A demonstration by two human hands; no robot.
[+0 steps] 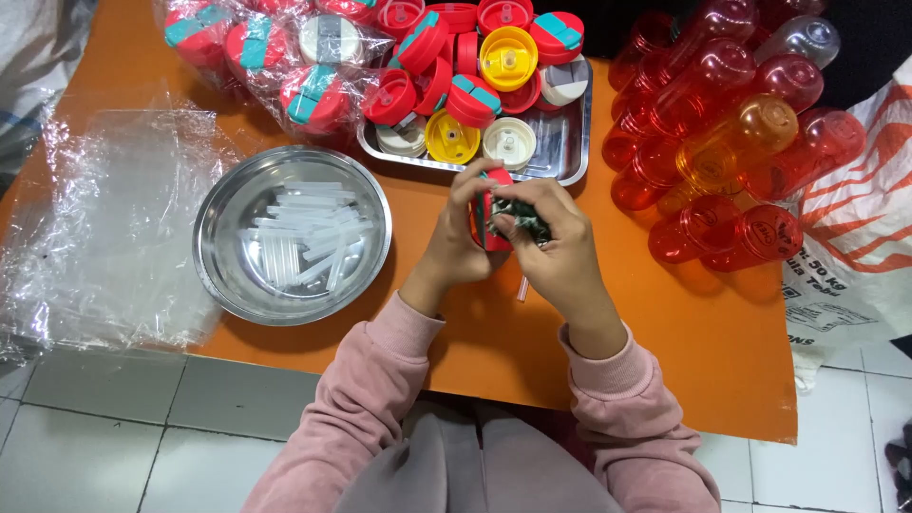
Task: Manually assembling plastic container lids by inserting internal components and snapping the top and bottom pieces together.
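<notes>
Both my hands meet over the middle of the orange table (589, 361), and between them I hold a red lid (494, 223) turned up on its edge. My left hand (463, 239) wraps its fingers closed around the lid from the nine o'clock side, while my right hand (554, 245) is curled tight at three o'clock, pinching a small dark crumpled piece (521, 218) against the lid. At about nine o'clock from my hands stands a steel bowl (228, 275) of short clear tubes (309, 236). At twelve o'clock a metal tray (562, 152) carries red, yellow and white lids (475, 95), with bagged lids (275, 52) at eleven. At two o'clock lies a pile of red and orange bottles (722, 133). Clear plastic sheeting (104, 228) lies beyond the bowl.
</notes>
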